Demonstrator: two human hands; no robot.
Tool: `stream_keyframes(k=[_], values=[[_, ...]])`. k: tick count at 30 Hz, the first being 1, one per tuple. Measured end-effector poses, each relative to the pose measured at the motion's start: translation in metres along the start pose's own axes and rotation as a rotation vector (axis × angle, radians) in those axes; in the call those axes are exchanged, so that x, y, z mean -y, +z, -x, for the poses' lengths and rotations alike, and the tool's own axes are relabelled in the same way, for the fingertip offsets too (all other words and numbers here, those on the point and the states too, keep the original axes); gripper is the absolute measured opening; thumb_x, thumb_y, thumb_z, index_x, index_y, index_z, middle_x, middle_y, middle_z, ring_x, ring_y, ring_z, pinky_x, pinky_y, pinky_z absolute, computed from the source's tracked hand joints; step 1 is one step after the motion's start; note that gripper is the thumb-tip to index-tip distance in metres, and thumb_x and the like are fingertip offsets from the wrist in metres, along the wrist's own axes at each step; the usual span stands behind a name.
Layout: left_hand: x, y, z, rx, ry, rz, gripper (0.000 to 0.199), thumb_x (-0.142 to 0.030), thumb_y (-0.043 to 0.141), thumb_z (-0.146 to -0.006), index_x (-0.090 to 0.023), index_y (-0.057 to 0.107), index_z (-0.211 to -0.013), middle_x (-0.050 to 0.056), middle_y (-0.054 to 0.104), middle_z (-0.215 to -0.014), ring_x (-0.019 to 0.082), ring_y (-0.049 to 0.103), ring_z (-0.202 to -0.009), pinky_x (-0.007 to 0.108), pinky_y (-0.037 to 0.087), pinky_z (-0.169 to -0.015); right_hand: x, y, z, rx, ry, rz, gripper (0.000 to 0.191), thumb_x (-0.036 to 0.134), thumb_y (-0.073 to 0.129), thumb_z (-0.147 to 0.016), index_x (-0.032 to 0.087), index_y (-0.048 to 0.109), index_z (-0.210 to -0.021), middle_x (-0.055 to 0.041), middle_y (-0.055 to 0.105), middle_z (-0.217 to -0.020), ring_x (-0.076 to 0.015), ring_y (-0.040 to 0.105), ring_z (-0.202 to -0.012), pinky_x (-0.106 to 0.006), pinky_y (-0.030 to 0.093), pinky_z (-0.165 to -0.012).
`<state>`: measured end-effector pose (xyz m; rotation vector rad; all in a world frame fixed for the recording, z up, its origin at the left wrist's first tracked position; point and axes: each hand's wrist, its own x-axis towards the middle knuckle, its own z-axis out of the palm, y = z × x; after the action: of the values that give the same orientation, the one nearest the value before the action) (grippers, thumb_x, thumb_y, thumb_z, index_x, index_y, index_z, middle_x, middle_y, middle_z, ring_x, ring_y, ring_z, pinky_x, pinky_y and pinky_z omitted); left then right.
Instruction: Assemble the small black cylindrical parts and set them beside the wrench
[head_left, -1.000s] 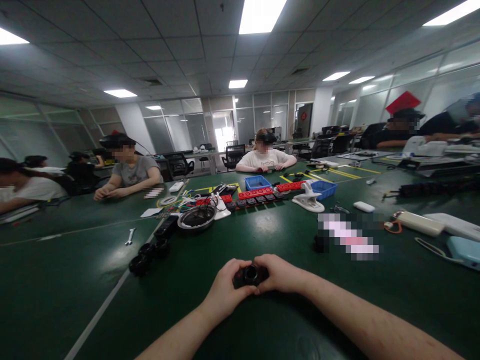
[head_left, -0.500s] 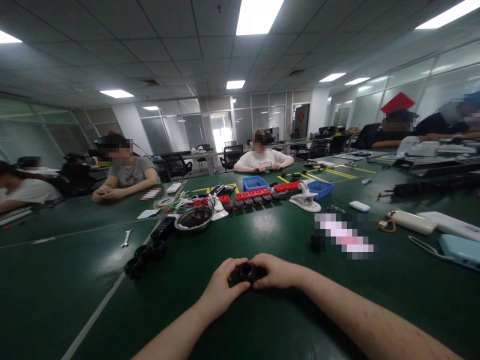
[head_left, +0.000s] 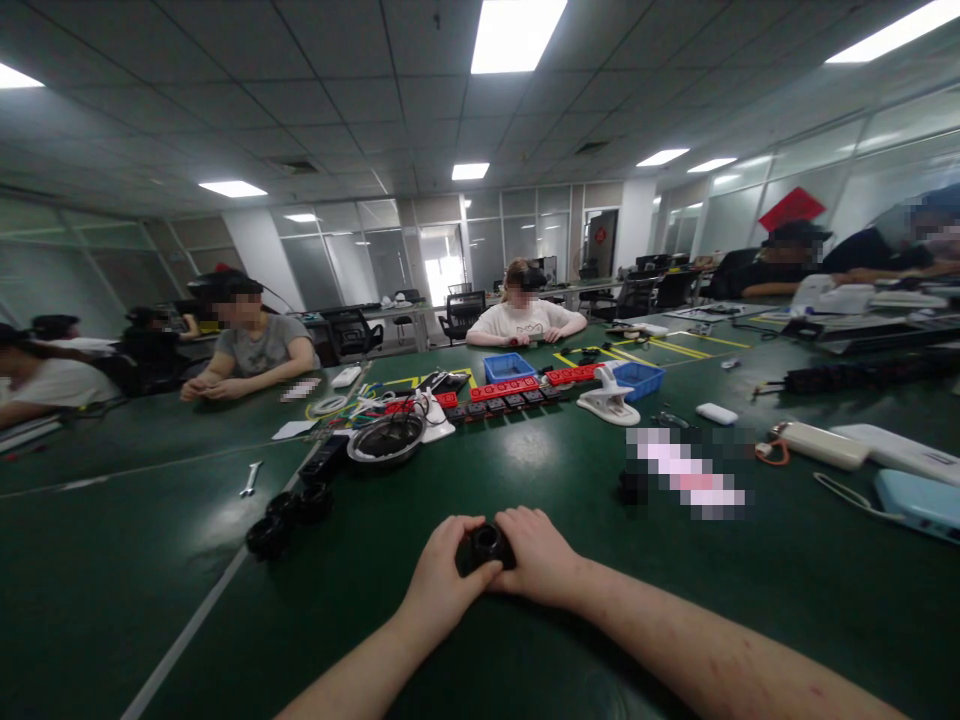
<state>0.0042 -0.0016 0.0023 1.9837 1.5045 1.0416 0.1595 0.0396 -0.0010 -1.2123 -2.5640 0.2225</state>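
In front of me on the green table, a black round part with a hole in its middle (head_left: 487, 541) is gripped between both hands. My left hand (head_left: 441, 570) closes on its left side, thumb in front and fingers behind. Wrapped over the right side is my right hand (head_left: 546, 556), its bent fingers covering much of that edge. Both thumbs meet near the front of the part. Its underside and right side are hidden. Several similar black round parts (head_left: 267, 537) stand to the left.
A wrench (head_left: 251, 479) lies at the left. Ahead are a round metal dish (head_left: 386, 440), red strips (head_left: 504, 388), two blue trays (head_left: 509, 367) and a white stand (head_left: 609, 400). A light blue case (head_left: 926, 503) is at the right. People sit around the table.
My right hand has turned and wrapped further over the black round part, its fingers now closer to the top. The left hand has stayed nearly in place.
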Motion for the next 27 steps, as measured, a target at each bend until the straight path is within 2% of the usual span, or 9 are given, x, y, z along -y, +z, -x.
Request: stream_keyframes(k=[3, 7, 12, 17, 20, 22, 24, 27], values=[[-0.003, -0.004, 0.001, 0.035, 0.014, -0.001, 0.033, -0.025, 0.062, -0.065, -0.02, 0.055, -0.097, 0.005, 0.056, -0.097, 0.023, 0.052, -0.093, 0.036, 0.041, -0.082, -0.008, -0.005, 0.0, 0.07, -0.07, -0.099, 0.047, 0.053, 0.06, -0.062, 0.016, 0.056, -0.092, -0.0062, 0.055, -0.088, -0.0209, 0.049, -0.081, -0.032, 0.037, -0.071], [-0.006, -0.008, 0.001, 0.079, -0.001, -0.002, 0.032, -0.027, 0.062, -0.068, -0.021, 0.056, -0.099, 0.005, 0.057, -0.098, 0.022, 0.051, -0.094, 0.036, 0.041, -0.082, -0.021, -0.014, -0.002, 0.194, -0.158, -0.227, 0.04, 0.046, 0.063, -0.065, 0.018, 0.058, -0.093, -0.0037, 0.054, -0.089, -0.0193, 0.048, -0.084, -0.03, 0.037, -0.074], [-0.003, -0.011, -0.001, 0.173, 0.004, 0.037, 0.036, -0.025, 0.062, -0.069, -0.024, 0.056, -0.104, 0.004, 0.057, -0.096, 0.02, 0.053, -0.089, 0.032, 0.043, -0.077, -0.031, -0.014, -0.006, 0.245, -0.231, -0.306, 0.033, 0.036, 0.067, -0.064, 0.019, 0.06, -0.092, -0.0006, 0.054, -0.086, -0.0171, 0.048, -0.082, -0.028, 0.036, -0.075], [0.001, -0.008, -0.004, 0.172, 0.03, 0.09, 0.037, -0.022, 0.062, -0.068, -0.023, 0.057, -0.104, 0.004, 0.057, -0.096, 0.02, 0.052, -0.09, 0.032, 0.041, -0.079, -0.031, -0.012, -0.009, 0.221, -0.211, -0.306, 0.034, 0.036, 0.07, -0.061, 0.018, 0.061, -0.088, 0.0001, 0.056, -0.081, -0.0163, 0.05, -0.079, -0.027, 0.036, -0.072], [0.002, -0.004, -0.003, 0.126, 0.012, 0.065, 0.036, -0.023, 0.062, -0.068, -0.023, 0.057, -0.104, 0.004, 0.057, -0.095, 0.021, 0.052, -0.09, 0.033, 0.04, -0.081, -0.024, -0.008, -0.008, 0.216, -0.104, -0.303, 0.038, 0.041, 0.07, -0.058, 0.017, 0.059, -0.086, -0.0001, 0.057, -0.078, -0.0153, 0.051, -0.072, -0.024, 0.037, -0.063], [0.001, -0.002, -0.002, 0.068, -0.015, 0.009, 0.036, -0.025, 0.062, -0.068, -0.021, 0.057, -0.103, 0.004, 0.057, -0.092, 0.021, 0.052, -0.087, 0.034, 0.041, -0.078, -0.016, -0.004, -0.007, 0.146, -0.007, -0.231, 0.043, 0.047, 0.068, -0.057, 0.016, 0.057, -0.085, -0.0021, 0.057, -0.078, -0.0162, 0.051, -0.069, -0.025, 0.037, -0.06], [0.0, 0.0, -0.001, 0.026, -0.034, -0.043, 0.035, -0.027, 0.062, -0.068, -0.02, 0.057, -0.103, 0.004, 0.056, -0.088, 0.021, 0.052, -0.083, 0.034, 0.041, -0.076, -0.008, 0.0, -0.005, 0.049, 0.044, -0.117, 0.045, 0.05, 0.064, -0.059, 0.014, 0.056, -0.085, -0.0052, 0.057, -0.079, -0.019, 0.051, -0.071, -0.028, 0.037, -0.062], [0.001, -0.002, -0.002, 0.041, -0.017, -0.039, 0.036, -0.026, 0.061, -0.069, -0.021, 0.056, -0.104, 0.003, 0.055, -0.087, 0.02, 0.051, -0.082, 0.032, 0.041, -0.074, 0.0, 0.0, -0.002, 0.004, 0.015, -0.063, 0.046, 0.051, 0.062, -0.061, 0.014, 0.055, -0.088, -0.008, 0.058, -0.084, -0.0225, 0.051, -0.079, -0.033, 0.037, -0.07]])
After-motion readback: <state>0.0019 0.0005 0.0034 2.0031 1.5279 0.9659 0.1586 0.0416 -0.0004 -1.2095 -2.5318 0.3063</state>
